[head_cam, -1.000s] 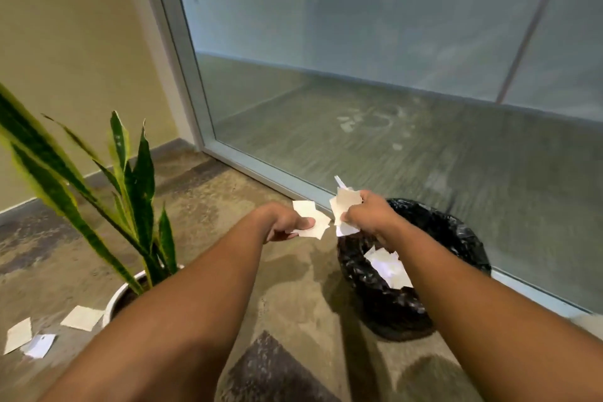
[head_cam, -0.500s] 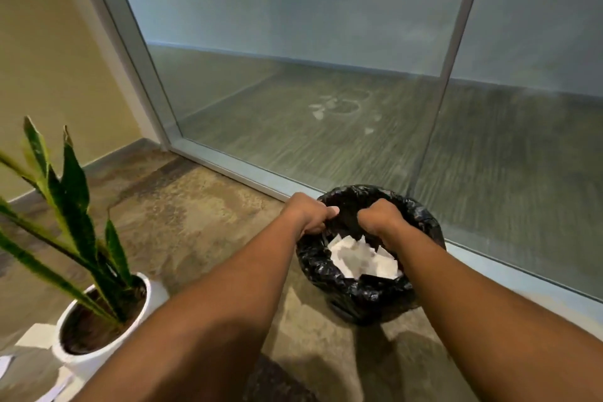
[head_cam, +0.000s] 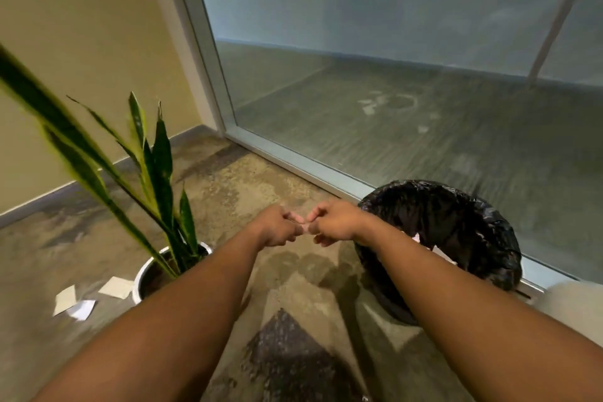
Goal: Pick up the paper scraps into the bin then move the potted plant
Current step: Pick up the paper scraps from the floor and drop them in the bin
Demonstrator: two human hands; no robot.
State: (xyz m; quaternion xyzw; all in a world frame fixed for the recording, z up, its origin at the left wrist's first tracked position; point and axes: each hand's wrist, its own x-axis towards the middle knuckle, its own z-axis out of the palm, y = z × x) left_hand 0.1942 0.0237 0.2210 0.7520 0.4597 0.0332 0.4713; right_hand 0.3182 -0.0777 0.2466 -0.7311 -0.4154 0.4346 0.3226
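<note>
My left hand and my right hand are held out side by side, fingertips touching, fingers curled, with no paper in them. They hover over the floor just left of the bin, which is lined with a black bag; a little white paper shows inside past my right forearm. The potted plant with long green leaves stands in a white pot at the left. Three paper scraps lie on the floor left of the pot.
A frosted glass wall with a metal frame runs behind the bin. A beige wall closes off the left side. The floor is patterned carpet. A pale object sits at the right edge.
The scraps I held a second ago went into the bin. My hands have since drawn back left from over the bin, empty. The view has swung left, showing the plant and floor scraps again.
</note>
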